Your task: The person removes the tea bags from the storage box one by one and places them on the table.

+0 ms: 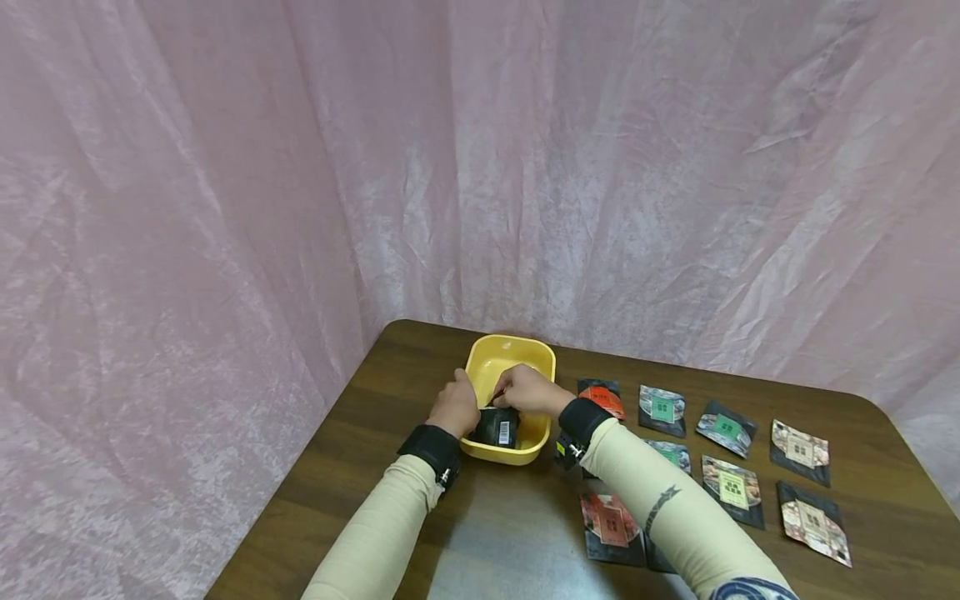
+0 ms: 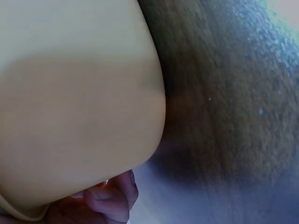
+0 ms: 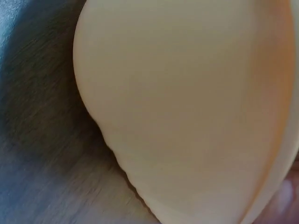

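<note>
Within a yellow plastic basin (image 1: 498, 455), a black packet (image 1: 491, 428) faces the head camera with its white barcode label. At the packet's left side my left hand (image 1: 454, 405) holds it, fingers curled. My right hand (image 1: 527, 389) reaches in over the basin's right rim and pinches a dark bit at the packet's upper edge. In the left wrist view the basin wall (image 2: 84, 107) hides most of the hand; only some curled fingers (image 2: 112, 199) show below. The right wrist view is mostly basin wall (image 3: 177, 102), with a blurred fingertip (image 3: 282, 198) at the lower right.
On the brown wooden table (image 1: 375, 400), several flat packets lie to the right, among them a red one (image 1: 611, 527), a green-labelled one (image 1: 662, 410) and a beige one (image 1: 813, 521). My right forearm covers part of them. A pink curtain (image 1: 480, 167) hangs behind the table.
</note>
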Action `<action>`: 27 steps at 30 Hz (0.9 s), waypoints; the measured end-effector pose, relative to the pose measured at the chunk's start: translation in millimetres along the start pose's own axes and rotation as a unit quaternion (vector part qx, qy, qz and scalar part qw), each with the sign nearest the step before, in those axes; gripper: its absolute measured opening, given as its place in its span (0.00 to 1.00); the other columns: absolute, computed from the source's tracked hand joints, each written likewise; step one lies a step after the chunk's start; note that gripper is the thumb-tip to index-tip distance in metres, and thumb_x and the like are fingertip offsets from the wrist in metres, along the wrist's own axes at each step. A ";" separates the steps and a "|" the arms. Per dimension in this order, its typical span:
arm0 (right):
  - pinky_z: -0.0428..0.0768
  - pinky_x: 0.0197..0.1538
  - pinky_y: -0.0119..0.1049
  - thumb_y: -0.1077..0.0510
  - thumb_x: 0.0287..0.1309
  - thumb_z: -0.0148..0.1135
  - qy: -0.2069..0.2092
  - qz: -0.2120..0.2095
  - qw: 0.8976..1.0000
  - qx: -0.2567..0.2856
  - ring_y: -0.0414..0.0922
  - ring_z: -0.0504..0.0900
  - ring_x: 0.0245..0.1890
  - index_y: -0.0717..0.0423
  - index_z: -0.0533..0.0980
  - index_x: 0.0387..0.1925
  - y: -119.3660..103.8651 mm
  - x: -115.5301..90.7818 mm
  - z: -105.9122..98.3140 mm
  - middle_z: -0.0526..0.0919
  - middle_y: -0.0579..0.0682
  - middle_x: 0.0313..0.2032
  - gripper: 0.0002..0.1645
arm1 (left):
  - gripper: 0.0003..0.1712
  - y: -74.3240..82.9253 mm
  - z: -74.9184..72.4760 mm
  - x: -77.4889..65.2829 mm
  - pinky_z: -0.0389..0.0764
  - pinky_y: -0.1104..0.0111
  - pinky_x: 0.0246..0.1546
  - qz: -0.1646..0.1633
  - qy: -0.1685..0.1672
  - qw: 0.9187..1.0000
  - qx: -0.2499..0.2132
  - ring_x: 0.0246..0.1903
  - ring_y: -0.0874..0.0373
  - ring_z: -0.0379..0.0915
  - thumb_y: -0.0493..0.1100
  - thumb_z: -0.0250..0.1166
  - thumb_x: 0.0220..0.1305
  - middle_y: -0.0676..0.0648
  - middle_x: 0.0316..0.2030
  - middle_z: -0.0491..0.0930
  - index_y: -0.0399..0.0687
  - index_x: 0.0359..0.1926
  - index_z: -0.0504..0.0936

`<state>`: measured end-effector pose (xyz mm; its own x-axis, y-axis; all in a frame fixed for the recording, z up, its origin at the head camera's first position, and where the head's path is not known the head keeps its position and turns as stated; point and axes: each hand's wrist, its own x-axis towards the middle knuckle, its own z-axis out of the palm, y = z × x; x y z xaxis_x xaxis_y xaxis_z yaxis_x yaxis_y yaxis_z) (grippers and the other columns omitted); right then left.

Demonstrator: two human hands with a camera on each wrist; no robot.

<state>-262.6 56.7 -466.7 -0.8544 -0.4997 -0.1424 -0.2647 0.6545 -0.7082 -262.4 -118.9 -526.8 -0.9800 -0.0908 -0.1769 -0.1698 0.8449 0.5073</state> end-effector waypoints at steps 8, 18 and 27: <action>0.73 0.33 0.31 0.64 0.64 0.70 0.031 0.001 0.999 0.040 0.40 0.74 0.27 0.63 0.82 0.39 -0.2 -3.6 -0.5 0.78 0.45 0.26 0.05 | 0.32 6.1 -6.0 -4.7 0.83 0.50 0.45 -0.014 -0.012 1.000 -0.003 0.42 0.44 0.83 0.34 0.72 0.64 0.36 0.45 0.82 0.40 0.63 0.64; 0.72 0.32 0.32 0.64 0.67 0.67 0.038 -0.001 0.999 0.038 0.41 0.74 0.27 0.61 0.81 0.37 3.1 -6.5 -1.6 0.79 0.46 0.28 0.03 | 0.31 9.3 -7.4 -10.1 0.84 0.50 0.46 -0.010 -0.008 1.000 -0.011 0.43 0.45 0.84 0.34 0.72 0.64 0.36 0.45 0.82 0.40 0.63 0.65; 0.74 0.37 0.34 0.59 0.71 0.66 0.076 -0.028 0.996 0.048 0.43 0.76 0.33 0.58 0.81 0.44 5.6 -17.6 -14.1 0.82 0.50 0.35 0.06 | 0.32 17.7 -22.1 -33.7 0.84 0.49 0.50 -0.007 -0.009 1.000 -0.009 0.47 0.42 0.84 0.33 0.70 0.65 0.34 0.49 0.83 0.38 0.65 0.65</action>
<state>-255.3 77.1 -458.4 -0.8991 -0.4378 0.0005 -0.2764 0.5667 -0.7762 -234.7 -112.5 -493.2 -0.9755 -0.0939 -0.1988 -0.1862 0.8339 0.5196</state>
